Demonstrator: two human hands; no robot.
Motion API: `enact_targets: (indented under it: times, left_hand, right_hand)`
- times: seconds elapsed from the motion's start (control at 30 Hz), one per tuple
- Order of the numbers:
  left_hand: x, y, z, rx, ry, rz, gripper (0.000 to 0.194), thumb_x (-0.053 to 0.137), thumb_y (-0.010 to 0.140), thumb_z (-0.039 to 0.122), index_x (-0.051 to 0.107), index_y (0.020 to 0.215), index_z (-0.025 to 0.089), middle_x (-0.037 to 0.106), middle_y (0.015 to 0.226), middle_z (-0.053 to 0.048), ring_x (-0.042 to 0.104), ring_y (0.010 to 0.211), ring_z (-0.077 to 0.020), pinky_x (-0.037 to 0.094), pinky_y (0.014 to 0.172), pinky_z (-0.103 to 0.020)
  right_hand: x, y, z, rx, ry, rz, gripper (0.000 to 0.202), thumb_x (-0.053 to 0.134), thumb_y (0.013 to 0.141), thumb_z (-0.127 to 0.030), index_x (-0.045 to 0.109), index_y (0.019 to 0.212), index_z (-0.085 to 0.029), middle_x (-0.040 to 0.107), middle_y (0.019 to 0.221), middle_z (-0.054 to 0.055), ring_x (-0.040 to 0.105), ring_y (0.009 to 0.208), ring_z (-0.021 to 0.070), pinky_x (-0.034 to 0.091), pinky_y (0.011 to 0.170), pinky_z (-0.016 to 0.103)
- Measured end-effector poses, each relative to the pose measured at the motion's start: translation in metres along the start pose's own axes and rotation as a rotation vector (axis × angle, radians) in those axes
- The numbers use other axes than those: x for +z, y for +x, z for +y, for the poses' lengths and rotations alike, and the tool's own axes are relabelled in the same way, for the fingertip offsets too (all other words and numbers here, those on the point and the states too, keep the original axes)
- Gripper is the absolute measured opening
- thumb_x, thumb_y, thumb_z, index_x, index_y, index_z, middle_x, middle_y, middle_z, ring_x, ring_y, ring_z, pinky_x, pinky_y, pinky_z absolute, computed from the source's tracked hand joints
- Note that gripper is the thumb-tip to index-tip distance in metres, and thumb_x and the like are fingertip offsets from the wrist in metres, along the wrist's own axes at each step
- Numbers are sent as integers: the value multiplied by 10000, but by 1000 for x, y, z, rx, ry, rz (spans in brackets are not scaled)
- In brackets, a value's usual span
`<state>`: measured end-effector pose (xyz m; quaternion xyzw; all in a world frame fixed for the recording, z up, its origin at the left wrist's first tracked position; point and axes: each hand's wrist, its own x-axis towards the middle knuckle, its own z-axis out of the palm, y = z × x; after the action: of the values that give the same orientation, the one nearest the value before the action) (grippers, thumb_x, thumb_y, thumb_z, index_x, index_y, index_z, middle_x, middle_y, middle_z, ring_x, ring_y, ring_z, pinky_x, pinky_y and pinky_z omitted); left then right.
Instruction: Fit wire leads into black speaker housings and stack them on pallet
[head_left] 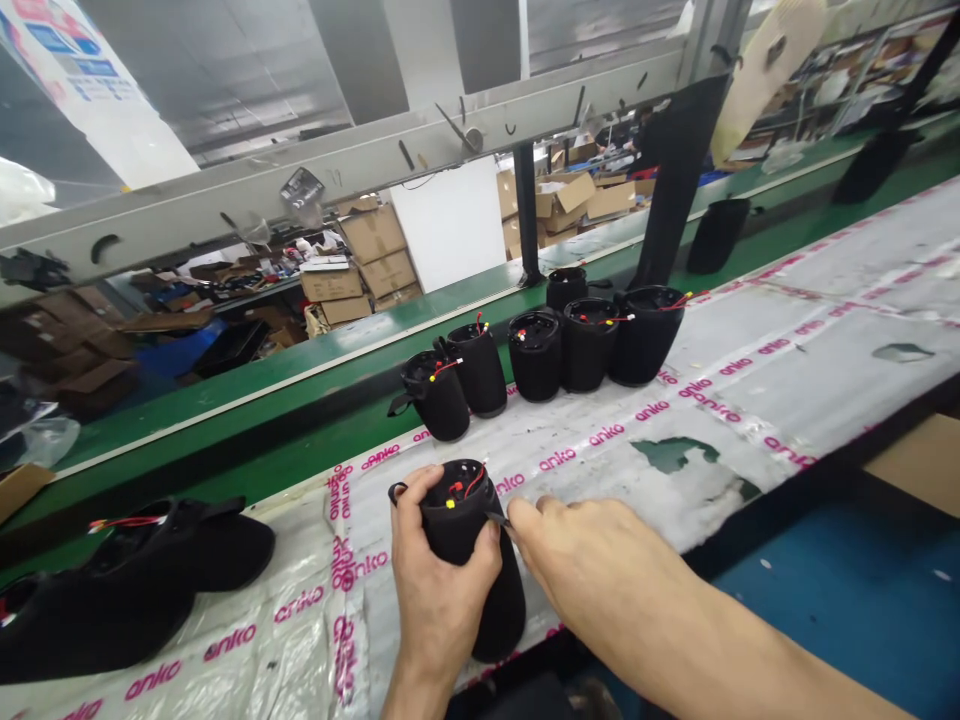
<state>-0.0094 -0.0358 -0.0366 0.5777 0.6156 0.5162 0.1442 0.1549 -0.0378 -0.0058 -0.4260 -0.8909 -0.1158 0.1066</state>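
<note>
My left hand [435,580] is wrapped round a black fabric-covered speaker housing [504,610], which leans on the table. Its open top faces up and shows red wires with a red and a yellow connector [451,503]. A black strap loop sticks out beside my left fingers. My right hand [559,540] is closed on a thin dark tool [498,519], whose tip touches the fabric just below the housing's rim, near my left thumb. The tool's handle is hidden in my fist, so its exact kind does not show.
Several similar housings [535,360] stand in a row behind, and others [187,560] lie at the left. White plastic sheeting [585,500] with pink lettering covers the worktop and has torn patches. Beyond runs a green conveyor [247,385], with a metal beam [360,150] above it.
</note>
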Motion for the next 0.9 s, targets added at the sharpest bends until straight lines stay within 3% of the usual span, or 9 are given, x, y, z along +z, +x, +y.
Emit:
enact_targets:
  times: [0.47, 0.67, 0.83, 0.9]
  left_hand:
    - [3, -5, -2, 69, 40, 82, 474, 732, 680, 257, 567, 1125, 250, 575, 1198, -57, 552, 1146, -269, 425, 1038, -425]
    - [-6, -3, -4, -4, -44, 52, 464, 712, 692, 283, 559, 1130, 252, 609, 1172, -55, 599, 1101, -271, 458, 1004, -442]
    - [-13, 1, -16, -67, -97, 43, 488, 728, 731, 366, 548, 1170, 255, 623, 1159, -42, 634, 1021, -237, 513, 902, -358]
    - [-16, 4, -21, -92, -114, 44, 497, 727, 747, 416, 542, 1180, 253, 629, 1145, -41, 646, 978, -227, 529, 845, -333]
  right_hand:
    - [-6, 3, -13, 92, 45, -94, 277, 567, 688, 2, 531, 839, -227, 577, 706, -8, 574, 498, 169, 246, 425, 327]
    - [14, -1, -20, 164, 192, 88, 139, 512, 947, -104, 491, 895, -231, 577, 702, -18, 600, 551, 189, 274, 474, 329]
    - [29, 1, -26, 191, 367, 229, 147, 418, 1029, -200, 486, 901, -227, 598, 711, -4, 623, 590, 208, 326, 519, 336]
    - [29, 4, -26, 211, 380, 215, 137, 427, 1033, -218, 495, 915, -218, 610, 704, 0, 633, 586, 213, 326, 517, 338]
